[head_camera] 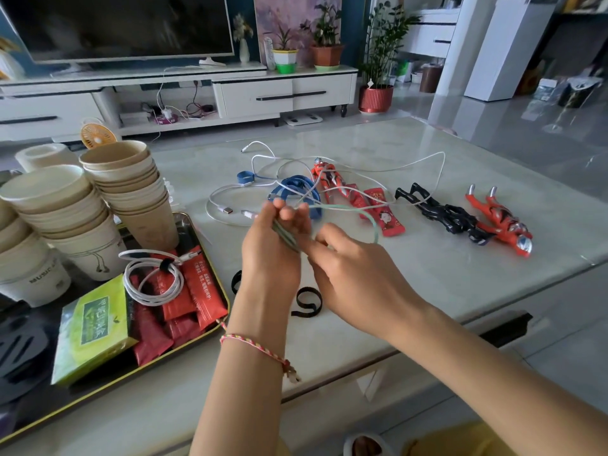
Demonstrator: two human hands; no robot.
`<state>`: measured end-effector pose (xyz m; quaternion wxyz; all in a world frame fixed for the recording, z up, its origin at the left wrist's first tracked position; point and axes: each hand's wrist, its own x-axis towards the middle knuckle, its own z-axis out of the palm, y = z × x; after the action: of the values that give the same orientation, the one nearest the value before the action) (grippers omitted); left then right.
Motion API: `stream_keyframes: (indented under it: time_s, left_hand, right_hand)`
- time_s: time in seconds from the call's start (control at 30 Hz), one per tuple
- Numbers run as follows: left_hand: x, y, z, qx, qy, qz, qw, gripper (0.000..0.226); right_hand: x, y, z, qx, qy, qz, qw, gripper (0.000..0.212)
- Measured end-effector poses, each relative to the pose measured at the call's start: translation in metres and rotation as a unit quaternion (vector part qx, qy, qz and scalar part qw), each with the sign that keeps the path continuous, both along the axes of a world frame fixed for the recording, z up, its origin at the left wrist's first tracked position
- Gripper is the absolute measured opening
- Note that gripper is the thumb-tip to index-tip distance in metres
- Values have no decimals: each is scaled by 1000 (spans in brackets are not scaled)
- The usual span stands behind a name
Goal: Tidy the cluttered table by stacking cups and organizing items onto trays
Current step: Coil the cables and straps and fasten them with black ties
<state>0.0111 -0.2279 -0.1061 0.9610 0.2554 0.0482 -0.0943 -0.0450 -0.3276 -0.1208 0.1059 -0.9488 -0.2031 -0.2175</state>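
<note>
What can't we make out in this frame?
Head view:
- green cable: its ends are hidden in the left hand and under the right hand.
- black strap: partly behind the left wrist.
- leftmost cups: cut off by the left edge.
- red sachets: print too small to read.

Home living rm: TV (121,24) on low white cabinet (283,93), potted plants (378,60), marble coffee table (427,258)

Bright daylight glares off the glossy table (378,149) and floor (543,126); edges bow with wide-angle distortion, focus slightly soft.
</note>
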Motion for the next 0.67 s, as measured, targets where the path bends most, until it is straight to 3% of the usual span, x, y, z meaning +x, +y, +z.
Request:
stream_keyframes:
  time_s: [0.07, 0.17, 0.27, 0.37, 0.43, 0.5, 0.53, 0.6, 0.67]
  left_hand:
    - [5, 13, 3, -48, -9, 21, 999, 35]
    - [4, 25, 7, -78, -31, 6, 996, 35]
    - [-2, 26, 11, -68, -62, -24, 995, 34]
    - [-5, 30, 15, -73, -77, -56, 993, 34]
    - [-6, 36, 14, -154, -80, -125, 977, 35]
    - [-8, 41, 12, -254, -83, -229, 936, 36]
    - [-9, 43, 14, -254, -92, -268, 925, 37]
    - [-12, 41, 15, -114, -122, -285, 944, 42]
    - [-15, 32, 15, 112, -166, -273, 941, 43]
  right_hand:
    - [3, -10, -5, -13, 21, -17, 1000, 20]
    - [7, -25, -5, 45, 47, 16, 998, 17]
    - [8, -37, 3, 80, 29, 32, 996, 22]
    - [9, -44, 7, 41, -2, 38, 998, 28]
    - [12, -47, 9, 16, -30, 38, 999, 32]
    - [17, -48, 11, 11, -45, 25, 999, 30]
    - [19, -48, 12, 19, -47, 18, 999, 28]
    - [22, -50, 13, 36, -52, 8, 998, 30]
    - [22, -54, 13, 57, -49, -10, 997, 34]
